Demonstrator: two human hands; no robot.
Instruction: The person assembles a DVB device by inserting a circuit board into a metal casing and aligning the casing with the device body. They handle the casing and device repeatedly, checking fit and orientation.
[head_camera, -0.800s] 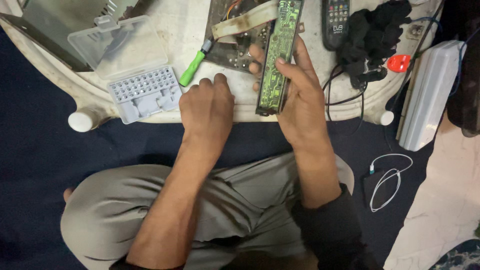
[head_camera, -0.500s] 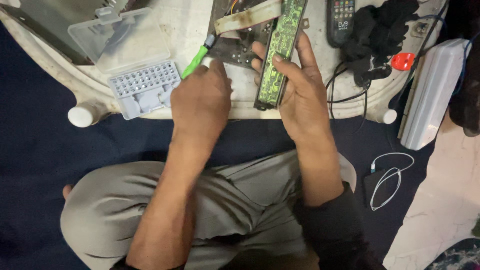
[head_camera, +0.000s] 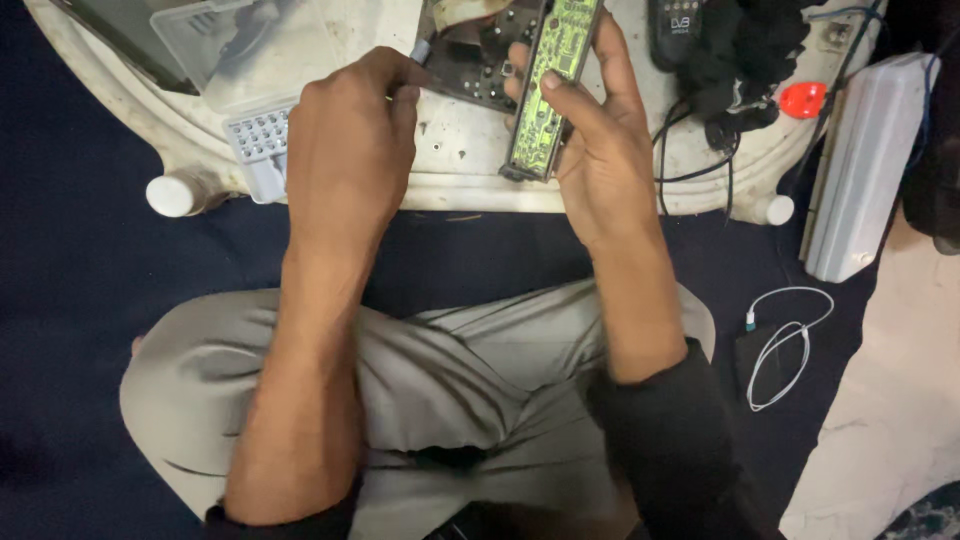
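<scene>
At the table's near edge (head_camera: 470, 195), a narrow green circuit board (head_camera: 548, 90) is clamped in the right hand (head_camera: 600, 150), thumb across its face. It is best kept steady and tilted. The left hand (head_camera: 345, 150) is closed on a tool whose grey tip (head_camera: 420, 50) alone shows. Further back, a dark board (head_camera: 470, 60) is cut off.

A white power strip (head_camera: 860, 165), red button (head_camera: 802, 100) and white cable (head_camera: 785, 345) lie right.
</scene>
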